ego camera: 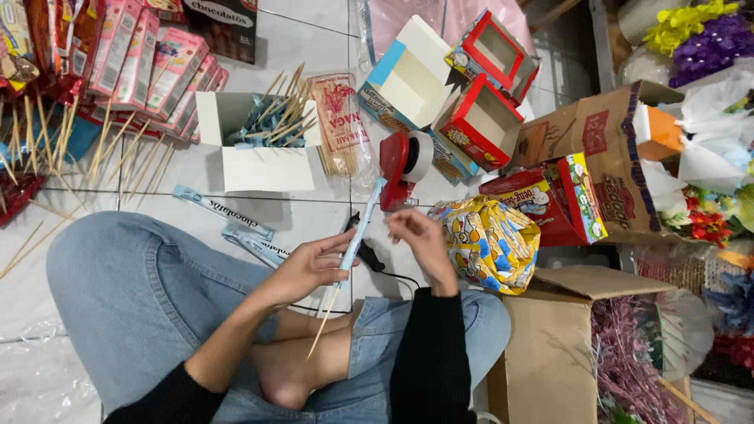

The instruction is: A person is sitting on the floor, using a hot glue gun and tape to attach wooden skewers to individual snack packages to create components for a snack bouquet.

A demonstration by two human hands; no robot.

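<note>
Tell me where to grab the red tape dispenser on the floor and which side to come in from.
Grip the red tape dispenser by its red body, at the end away from the white tape roll, coming straight down from above. It lies flat on the tile, boxes crowd its far side, and the left hand and right hand with the blue stick packet sit on the near side, so the top is freest.

Black long sleeves, light blue jeans, bare feet.

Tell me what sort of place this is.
Likely a home or small shop's craft corner on a tiled floor, where snack bouquets get made: a white box of skewered sachets, a red tape dispenser, and artificial flowers. The left hand holds a sachet on a skewer.
</note>
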